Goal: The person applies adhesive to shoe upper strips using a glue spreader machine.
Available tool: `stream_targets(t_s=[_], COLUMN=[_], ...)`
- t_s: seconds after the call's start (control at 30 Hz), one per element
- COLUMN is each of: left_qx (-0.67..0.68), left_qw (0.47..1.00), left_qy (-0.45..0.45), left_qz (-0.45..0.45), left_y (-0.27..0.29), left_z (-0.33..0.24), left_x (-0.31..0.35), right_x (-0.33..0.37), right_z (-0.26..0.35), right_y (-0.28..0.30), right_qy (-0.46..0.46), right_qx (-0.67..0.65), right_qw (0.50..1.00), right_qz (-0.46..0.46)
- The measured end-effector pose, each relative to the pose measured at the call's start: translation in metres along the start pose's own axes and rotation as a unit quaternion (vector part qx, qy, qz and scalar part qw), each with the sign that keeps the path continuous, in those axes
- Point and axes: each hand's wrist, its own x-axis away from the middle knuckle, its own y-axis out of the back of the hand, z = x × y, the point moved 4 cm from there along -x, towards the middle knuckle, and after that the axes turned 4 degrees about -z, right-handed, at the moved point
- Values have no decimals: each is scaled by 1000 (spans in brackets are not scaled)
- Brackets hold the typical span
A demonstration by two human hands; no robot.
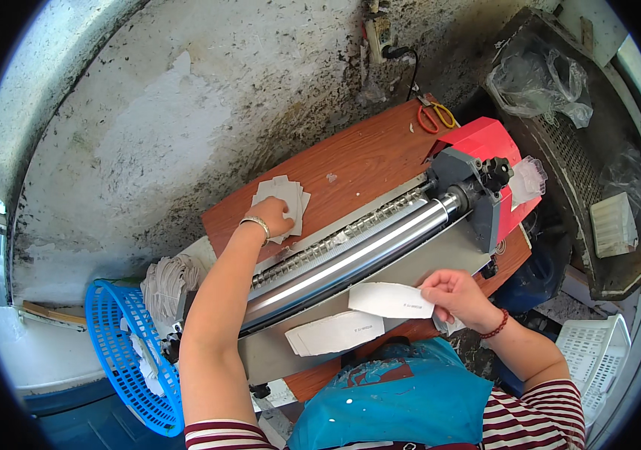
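Note:
Between the thumb and fingers of my right hand [455, 298] is one end of a white, curved flat piece [386, 301], held above the front metal plate of a roller machine [362, 240]. A small stack of similar white pieces [335, 334] lies on that plate, just left of the held piece. Beyond the rollers, my left hand [272, 215] reaches across the machine's left end. Its fingers are curled on a fanned pile of pale flat pieces [290, 199] on the wooden tabletop [350, 157]. The hand covers part of this pile, and its fingertips are partly hidden.
Scissors [434, 116] lie at the table's far right, beside the machine's red end cover [512, 150]. A blue basket [114, 360] with white scraps stands left, near a bundle of pale pieces [170, 289]. On the right are a dark metal trough [560, 150] and a white basket [594, 360].

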Motion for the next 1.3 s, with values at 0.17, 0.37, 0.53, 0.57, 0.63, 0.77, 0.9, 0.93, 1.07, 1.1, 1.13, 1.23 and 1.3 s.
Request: stream_targets(t_s=[0.17, 0.37, 0.53, 0.57, 0.63, 0.77, 0.9, 0.93, 1.07, 1.1, 1.13, 1.23, 1.3], left_qx=[350, 293, 289, 294, 295, 287, 265, 264, 256, 256, 262, 249, 231], left_qw=[924, 924, 927, 925, 924, 925, 933, 934, 935, 935, 933, 937, 943], left_qy=[-37, -179, -187, -189, -190, -200, -201, -207, -213, -214, -217, -224, -224], left_qz=[149, 171, 152, 151, 150, 144, 134, 127, 117, 116, 114, 100, 87], left_y=[6, 6, 2, 2, 3, 4, 5, 4, 6, 6, 5, 8, 4], left_z=[-57, -90, -84, -85, -85, -87, -88, -88, -90, -91, -91, -94, -90], left_x=[18, 38, 36, 36, 36, 37, 40, 40, 44, 44, 44, 45, 42], right_x=[-7, -7, 0, 2, 3, -2, -7, -5, -6, -6, -7, -7, -5], right_z=[11, 17, 8, 7, 4, 0, -11, -9, -7, -6, -3, 1, 2], right_y=[-3, -9, -5, -5, -4, -6, -5, -5, -7, -10, -15, -17, -18], right_qy=[12, 122, 69, 41, 50, 116, 158, 222, 229, 230, 237, 247, 250], right_qx=[-41, 8, -65, -114, -144, -154, -84, -23, -17, -17, -21, -21, -16], right_qw=[999, 989, 995, 992, 988, 980, 982, 972, 966, 966, 966, 963, 962], right_qz=[-32, -76, -39, -22, -17, -45, -63, -79, -115, -115, -105, -105, -111])
